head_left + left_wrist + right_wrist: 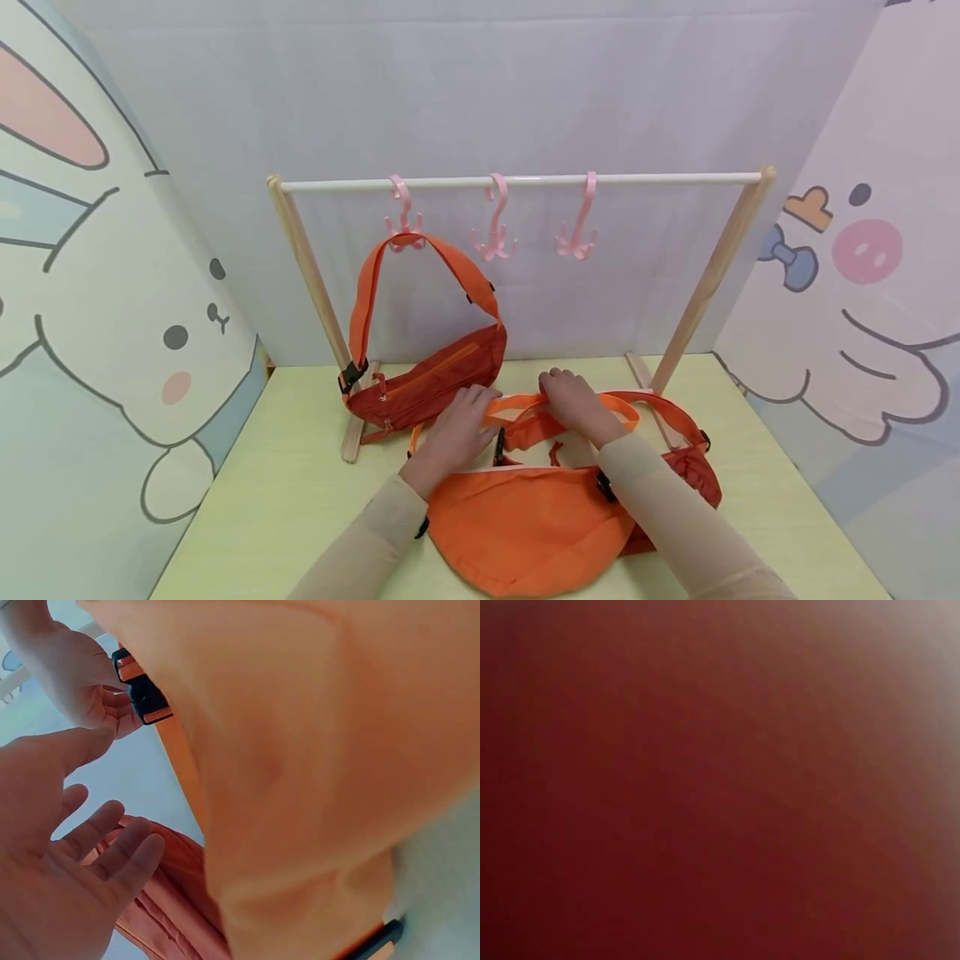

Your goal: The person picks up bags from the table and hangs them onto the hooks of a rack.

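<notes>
An orange waist bag lies in front of me, its flat face up and its strap looped toward the rack. My right hand grips this strap at the far side of the loop, fingers curled. My left hand is beside the loop's left part; in the left wrist view its fingers are spread and hold nothing. A black buckle shows close to the right hand there. Partly under the orange bag and right forearm is a red waist bag. Blurred dark red fills the right wrist view.
A rack with a white rail and wooden legs stands at the back. Three pink hooks hang from it. On the left hook hangs another red bag by its orange strap; the middle hook and right hook bear nothing.
</notes>
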Demonstrator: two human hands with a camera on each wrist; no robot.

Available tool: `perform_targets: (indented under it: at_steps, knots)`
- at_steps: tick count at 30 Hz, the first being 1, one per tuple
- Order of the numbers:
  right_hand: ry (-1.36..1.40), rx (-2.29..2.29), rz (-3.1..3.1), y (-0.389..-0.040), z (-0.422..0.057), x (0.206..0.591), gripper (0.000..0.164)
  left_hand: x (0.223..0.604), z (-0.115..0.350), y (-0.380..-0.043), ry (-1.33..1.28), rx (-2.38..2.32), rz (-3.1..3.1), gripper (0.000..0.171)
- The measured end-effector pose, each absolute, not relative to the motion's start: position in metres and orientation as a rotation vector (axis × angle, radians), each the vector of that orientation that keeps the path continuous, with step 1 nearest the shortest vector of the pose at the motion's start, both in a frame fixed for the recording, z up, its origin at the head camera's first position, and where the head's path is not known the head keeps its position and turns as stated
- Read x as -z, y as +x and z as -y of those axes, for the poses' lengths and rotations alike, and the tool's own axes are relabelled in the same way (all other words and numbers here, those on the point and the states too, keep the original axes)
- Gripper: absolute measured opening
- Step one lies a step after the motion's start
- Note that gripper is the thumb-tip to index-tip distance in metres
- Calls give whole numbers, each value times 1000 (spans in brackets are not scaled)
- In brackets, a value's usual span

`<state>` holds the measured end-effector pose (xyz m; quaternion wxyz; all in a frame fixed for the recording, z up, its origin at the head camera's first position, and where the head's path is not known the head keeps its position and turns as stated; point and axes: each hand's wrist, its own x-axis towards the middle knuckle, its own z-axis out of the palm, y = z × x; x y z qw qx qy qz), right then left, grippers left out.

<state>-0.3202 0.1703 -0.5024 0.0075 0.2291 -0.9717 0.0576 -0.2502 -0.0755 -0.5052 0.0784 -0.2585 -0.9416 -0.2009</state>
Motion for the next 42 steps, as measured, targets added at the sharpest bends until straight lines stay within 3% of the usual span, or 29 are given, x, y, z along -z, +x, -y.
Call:
perform_targets:
  at_steps: [16,33,42]
  knots:
    - [777,-292,2924,-311,-177,490,21,507,72,-247,-785,603,2785,60]
    - [921,-505,2777,-279,-176,456,30,508,70,-253,-797,613,2764,76]
    - [1022,-530,2591,-260,-170,421,27,499,63,-258,-767,728,2710,64]
